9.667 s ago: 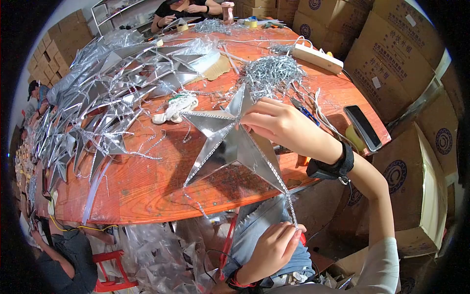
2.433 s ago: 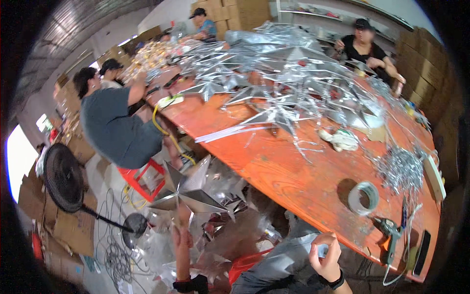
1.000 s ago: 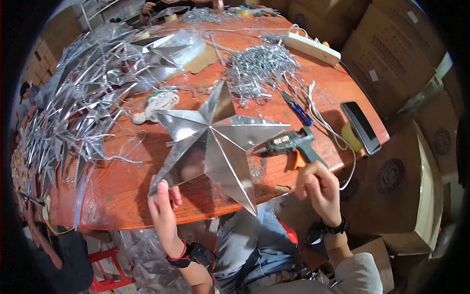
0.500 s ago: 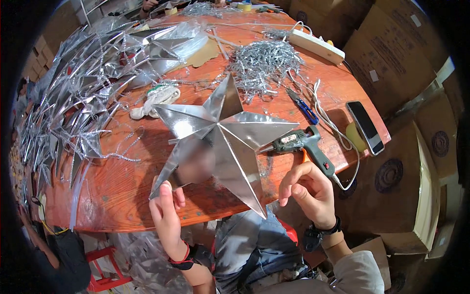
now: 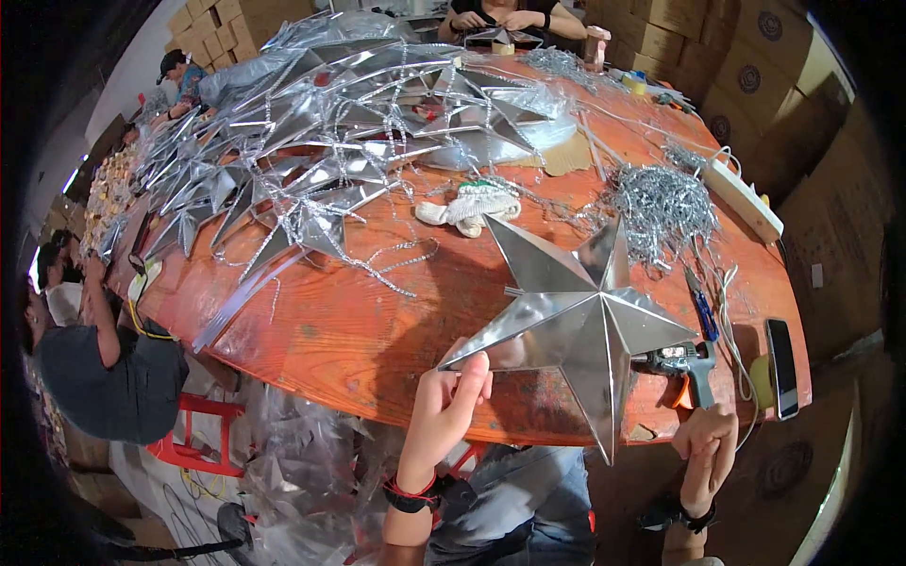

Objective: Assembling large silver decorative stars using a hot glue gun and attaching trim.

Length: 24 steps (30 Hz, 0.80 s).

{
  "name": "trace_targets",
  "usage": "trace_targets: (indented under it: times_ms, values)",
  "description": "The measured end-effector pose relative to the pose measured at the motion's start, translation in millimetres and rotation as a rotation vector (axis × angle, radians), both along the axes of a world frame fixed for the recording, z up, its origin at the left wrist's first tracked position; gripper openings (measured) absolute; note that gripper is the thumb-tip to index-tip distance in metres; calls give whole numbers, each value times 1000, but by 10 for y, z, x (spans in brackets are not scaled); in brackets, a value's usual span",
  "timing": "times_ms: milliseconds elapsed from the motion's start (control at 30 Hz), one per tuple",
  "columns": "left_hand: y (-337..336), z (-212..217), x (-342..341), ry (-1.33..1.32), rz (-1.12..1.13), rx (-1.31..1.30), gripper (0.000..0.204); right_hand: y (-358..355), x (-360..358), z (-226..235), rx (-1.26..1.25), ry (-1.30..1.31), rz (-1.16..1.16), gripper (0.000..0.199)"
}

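Silver star point(image 5: 571, 325), just one in hand, spread above the near edge of the counter point(image 5: 311, 344)! Left hand point(image 5: 448, 406) comes up from below, wrist upright, thumb and fingers pinching the star's left tip. Right hand point(image 5: 706, 448) stands raised, fingers curled inward; whether they touch the one glue gun point(image 5: 701, 375) just beyond, can't tell. One phone point(image 5: 781, 368) sits farther right.

No wording is legible. Three round, dark emblems point(image 5: 748, 78) are printed on the stacked cardboard boxes point(image 5: 727, 90) at the upper right, one above another. A small pale label point(image 5: 817, 275) sits on the side of a large brown carton point(image 5: 835, 222) at the right; its print is too small to read. A fainter round mark point(image 5: 786, 469) shows on the shaded lower box point(image 5: 802, 420).
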<state>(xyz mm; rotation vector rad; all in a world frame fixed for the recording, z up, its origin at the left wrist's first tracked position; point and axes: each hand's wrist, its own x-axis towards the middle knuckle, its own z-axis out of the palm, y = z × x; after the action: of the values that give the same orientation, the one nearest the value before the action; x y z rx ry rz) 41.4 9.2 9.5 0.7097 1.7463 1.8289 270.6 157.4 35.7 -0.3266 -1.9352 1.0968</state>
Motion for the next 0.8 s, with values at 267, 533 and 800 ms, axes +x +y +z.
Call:
trace_targets:
  times_ms: [267, 533, 800]
  values:
    - [26, 29, -16, 3, -18, -18, 47, 265, 234, -48, 559, -463, -617, 21]
    - [60, 79, 7, -63, -16, 149, 19, 378, 85, -54, 365, -758, -699, 17]
    - [28, 63, -11, -53, -51, 210, 39, 460, 184, -11, 194, -792, -603, 24]
